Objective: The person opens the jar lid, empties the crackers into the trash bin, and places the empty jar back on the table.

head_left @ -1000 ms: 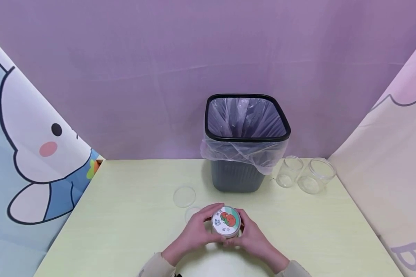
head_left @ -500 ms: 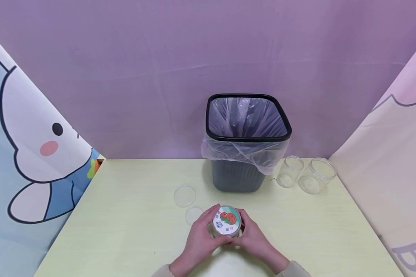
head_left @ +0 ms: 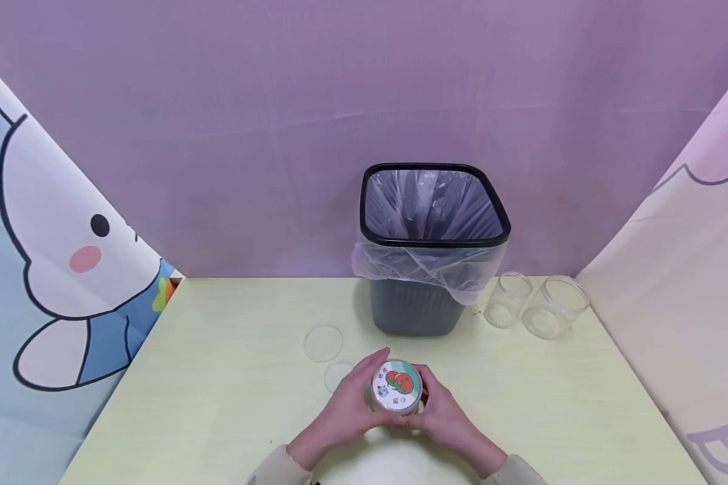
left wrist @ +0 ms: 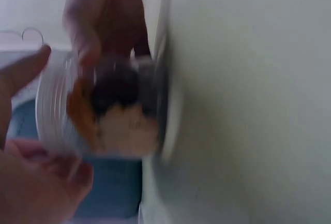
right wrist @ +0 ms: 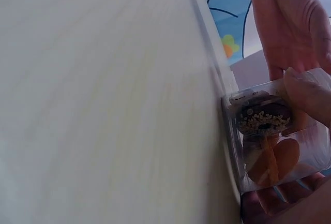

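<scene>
- A small clear jar stands on the yellow-green bench at lower centre of the head view, its bottom flat on the surface, so both hands can work on it without having to carry it.
- The left hand curls around the jar's left side, thumb up near the rim; the right hand wraps the right side. The two together pinch the jar between them, which looks like a brace for the body while the printed lid is gripped from the top edge.
- The right wrist view shows the jar clear-walled, with a dark seeded piece and an orange piece inside, pressed against the bench edge-on; fingers lie over its far wall. The left wrist view is blurred, but the jar sits between thumb and fingers there too.
- Two loose clear lids lie flat left of the hands, just beside each other, out of the working spot.
- A bin with a plastic liner stands open at the bench's back, straight behind the jar, within easy reach.
- Two empty clear jars lie tipped at the right of the bin, touching or nearly so, well apart from the hands.
</scene>
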A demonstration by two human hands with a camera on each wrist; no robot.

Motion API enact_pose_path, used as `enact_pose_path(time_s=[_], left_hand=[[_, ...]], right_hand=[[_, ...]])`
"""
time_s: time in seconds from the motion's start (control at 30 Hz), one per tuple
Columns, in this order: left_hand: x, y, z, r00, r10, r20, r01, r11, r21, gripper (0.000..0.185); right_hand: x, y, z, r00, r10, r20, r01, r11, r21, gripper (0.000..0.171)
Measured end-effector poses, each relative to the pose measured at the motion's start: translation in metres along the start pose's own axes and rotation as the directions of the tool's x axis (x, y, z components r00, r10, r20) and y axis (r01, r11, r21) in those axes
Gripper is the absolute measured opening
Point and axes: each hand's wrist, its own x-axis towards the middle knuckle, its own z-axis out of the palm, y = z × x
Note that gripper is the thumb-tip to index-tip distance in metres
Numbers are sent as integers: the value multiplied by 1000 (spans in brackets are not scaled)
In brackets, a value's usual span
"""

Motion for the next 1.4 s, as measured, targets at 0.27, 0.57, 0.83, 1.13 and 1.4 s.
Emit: enact_pose_path(time_s=[0.27,0.57,0.83,1.13,1.4], left_hand=[[22,-19,-29,957,159,242,-120,978,-169,89],[46,-30,-43,857,226,464,-137,967,-217,96],[55,-33,-42,836,196,513,-112,975,-189,89],[44,-32,-34,907,167,387,-113,981,-157,89],[27,-19,-21,971,89,221,-66,992,-112,92]], right_hand=[[0,0,0,1000,-8,8,8,1000,-11,86],[0,-1,0,1000,-7,10,7,1000,24,87],[1,3,-1,1000,-9,26,8,1000,3,84],[2,5,-1,1000,-24,18,24,1000,-11,85],[2,6,0,1000,-23,6,23,1000,-12,87]])
